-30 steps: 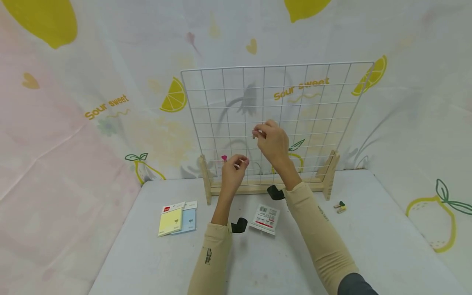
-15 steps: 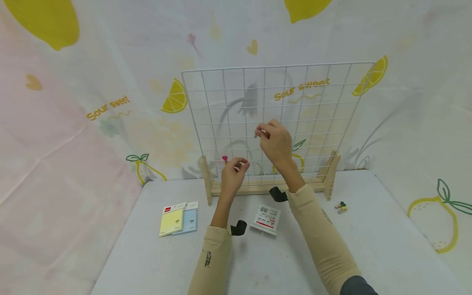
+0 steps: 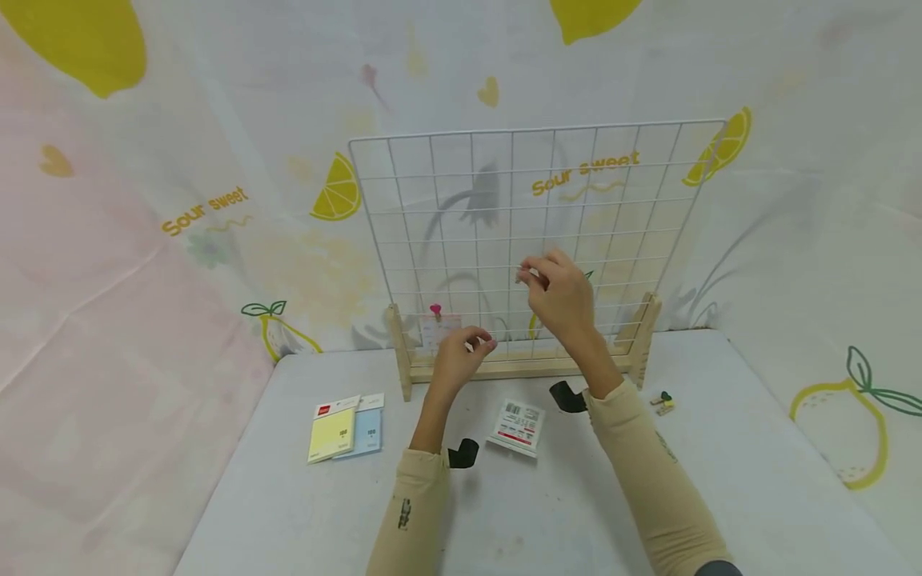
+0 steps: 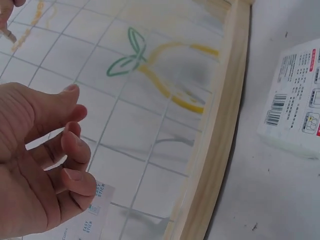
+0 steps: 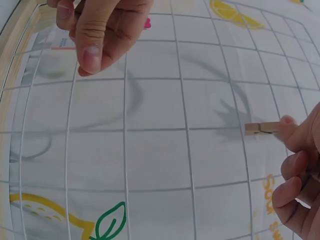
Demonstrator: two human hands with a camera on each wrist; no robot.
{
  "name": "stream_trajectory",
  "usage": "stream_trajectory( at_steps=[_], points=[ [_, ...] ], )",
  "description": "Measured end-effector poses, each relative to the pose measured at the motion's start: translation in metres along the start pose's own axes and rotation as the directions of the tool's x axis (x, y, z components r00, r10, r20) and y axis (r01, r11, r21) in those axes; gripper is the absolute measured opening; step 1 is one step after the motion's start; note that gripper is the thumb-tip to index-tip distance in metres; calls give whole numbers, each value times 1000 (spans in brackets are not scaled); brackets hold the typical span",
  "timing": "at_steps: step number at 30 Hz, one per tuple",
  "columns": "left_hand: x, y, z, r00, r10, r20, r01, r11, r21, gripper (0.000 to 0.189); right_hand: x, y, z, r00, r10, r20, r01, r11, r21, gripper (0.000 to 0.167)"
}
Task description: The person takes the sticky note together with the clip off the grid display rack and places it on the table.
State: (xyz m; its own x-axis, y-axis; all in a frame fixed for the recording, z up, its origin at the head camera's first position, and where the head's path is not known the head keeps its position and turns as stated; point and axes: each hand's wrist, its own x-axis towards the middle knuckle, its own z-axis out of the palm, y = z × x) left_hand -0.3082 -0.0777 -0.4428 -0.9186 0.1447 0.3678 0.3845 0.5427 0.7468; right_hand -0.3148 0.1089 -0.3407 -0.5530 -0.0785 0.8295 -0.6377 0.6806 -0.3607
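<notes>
My right hand point(image 3: 562, 296) pinches a small wooden clothespin point(image 5: 261, 128) in front of the white wire grid point(image 3: 536, 129). In the right wrist view the clothespin's free end lies close to a grid wire; I cannot tell whether they touch. My left hand point(image 3: 461, 356) hovers at the lower left of the grid, fingers loosely curled, with nothing between them. Behind it a pale printed packet point(image 4: 97, 215) marked EASY STICK hangs on the grid under a pink-topped clip point(image 3: 435, 310). The left hand partly covers this packet in the head view.
The grid stands in a wooden base point(image 3: 504, 368). A white barcoded packet point(image 3: 517, 428) lies in front of it. To the left, a yellow note pad point(image 3: 333, 432) overlaps a blue one point(image 3: 370, 432). Small decorated clips point(image 3: 663, 402) lie at the right.
My right hand has moved right and slightly down with the clothespin. My left hand has dropped lower, so more of the hanging packet shows.
</notes>
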Motion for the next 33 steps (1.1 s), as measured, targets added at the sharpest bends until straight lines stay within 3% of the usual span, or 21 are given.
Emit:
stream_trajectory(
  at_steps=[4, 9, 14, 17, 22, 28, 33],
  points=[
    [-7, -2, 1, 988, -44, 146, 31, 995, 91, 13, -6, 6, -7, 1000, -1, 5, 1, 1000, -19, 9],
    [-14, -7, 2, 950, -59, 307, 9, 987, 160, 15, -17, 13, -15, 999, 26, 27, -25, 999, -44, 12],
    [-19, -14, 5, 908, -44, 417, -28, 986, 164, 20, -27, 22, -23, 998, 38, 50, -35, 998, -57, 12],
    [-22, -18, 6, 878, -62, 474, -18, 987, 162, 26, -33, 29, -27, 997, 36, 68, -32, 998, -58, 13],
    [-28, -25, 4, 813, -64, 579, -40, 985, 165, 22, -42, 38, -34, 994, 57, 97, -50, 996, -77, 15],
    [-37, -29, 1, 711, -94, 697, -13, 989, 146, 23, -50, 49, -43, 987, 94, 128, -82, 992, -94, 13],
    [-44, -28, -1, 656, -159, 738, 18, 981, 195, 36, -59, 59, -49, 976, 157, 149, -140, 983, -121, 12]
  ],
)
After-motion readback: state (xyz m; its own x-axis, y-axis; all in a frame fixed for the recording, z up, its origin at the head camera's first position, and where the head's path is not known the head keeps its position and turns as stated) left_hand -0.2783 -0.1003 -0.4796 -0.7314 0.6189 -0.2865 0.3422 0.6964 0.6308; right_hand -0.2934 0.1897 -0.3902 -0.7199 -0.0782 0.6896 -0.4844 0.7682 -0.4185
